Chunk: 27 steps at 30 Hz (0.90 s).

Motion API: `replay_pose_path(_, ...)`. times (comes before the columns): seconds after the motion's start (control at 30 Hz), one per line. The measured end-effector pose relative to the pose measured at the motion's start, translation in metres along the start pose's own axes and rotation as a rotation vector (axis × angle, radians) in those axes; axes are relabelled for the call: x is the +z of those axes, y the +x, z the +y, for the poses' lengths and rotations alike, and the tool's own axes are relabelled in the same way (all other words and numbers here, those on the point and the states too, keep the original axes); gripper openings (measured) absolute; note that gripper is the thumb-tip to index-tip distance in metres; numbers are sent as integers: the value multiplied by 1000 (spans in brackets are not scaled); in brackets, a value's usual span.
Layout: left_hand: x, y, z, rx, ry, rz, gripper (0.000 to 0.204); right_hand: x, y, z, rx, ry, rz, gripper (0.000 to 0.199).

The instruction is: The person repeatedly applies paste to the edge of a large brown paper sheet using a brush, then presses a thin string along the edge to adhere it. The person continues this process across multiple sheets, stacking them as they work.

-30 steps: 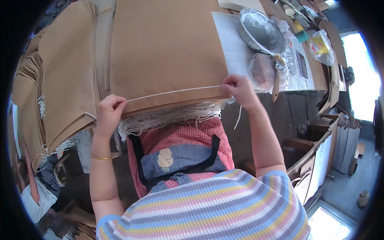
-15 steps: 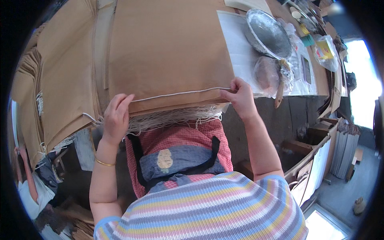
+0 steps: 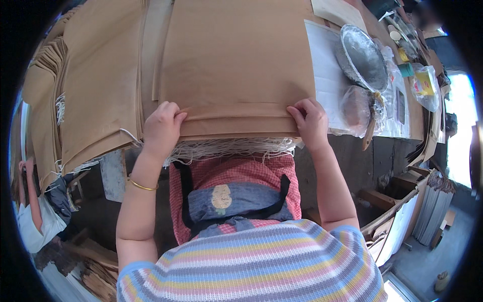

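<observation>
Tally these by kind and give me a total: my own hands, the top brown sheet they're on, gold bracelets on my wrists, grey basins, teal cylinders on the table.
Hands: 2 (left hand, right hand)
Top brown sheet: 1
Gold bracelet: 1
Grey basin: 1
Teal cylinder: 1
Total: 6

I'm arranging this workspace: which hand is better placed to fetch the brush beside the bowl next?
Probably the right hand: the brush lies nearby on its right. The left hand is farther off, across the brown paper. Both hands hold its folded edge.
</observation>
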<state>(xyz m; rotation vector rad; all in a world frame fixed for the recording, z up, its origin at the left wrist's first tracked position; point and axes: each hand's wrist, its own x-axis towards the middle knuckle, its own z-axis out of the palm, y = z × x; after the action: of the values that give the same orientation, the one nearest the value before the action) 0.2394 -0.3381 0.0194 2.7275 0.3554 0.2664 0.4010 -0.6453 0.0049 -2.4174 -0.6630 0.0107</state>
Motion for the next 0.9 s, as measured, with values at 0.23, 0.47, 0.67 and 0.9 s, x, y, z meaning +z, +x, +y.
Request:
replay_pose_path(0.23, 2, -8, 59, -125, 363, -73, 38, 27, -13, -31, -253, -378, 271, 51)
replay_pose_path(0.47, 1, -21, 48, -121, 360, -354, 104, 13, -31, -45, 60, -413, -188, 86)
replay_pose_path(0.67, 5, -29, 20, -117, 311, -239, 103, -4, -22, 14, 151, -274, 65, 53)
replay_pose_path(0.9, 4, -26, 21, -144, 253, -245, 101, 2, -20, -2, 101, -315, 191, 38)
